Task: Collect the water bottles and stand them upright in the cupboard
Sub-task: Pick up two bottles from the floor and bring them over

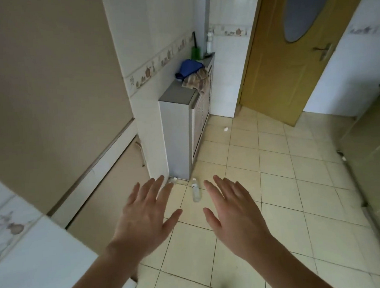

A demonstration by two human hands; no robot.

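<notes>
Scene: A person is standing on a pale tiled floor in a white-tiled room, looking down at both outstretched arms.
Left hand: It is hanging released above the floor, fingers straight and spread, palm down, gripping nothing.
Right hand: It is hovering the same way, fingers splayed and empty, just right of the bottle in the view.
Water bottle: 1 clear bottle with a white cap is lying on its side on the floor, cap pointing toward the foot of a grey cabinet, framed between the 2 hands.
Second item: A small white-capped object, possibly another bottle, is sitting at the cabinet's base corner, partly hidden by the left fingertips; what it is cannot be told.
Cupboard: A beige cupboard door with a metal handle is standing closed along the left wall, near the bottle.
Why the hands are so: Both appear to be spreading in readiness, probably because the reach down is only starting.
Stage: The collecting looks barely begun, with the bottle not yet lifted and the door not yet opened.
Background: A blue cloth and a towel are lying on the cabinet top; a wooden door is standing ajar.
</notes>
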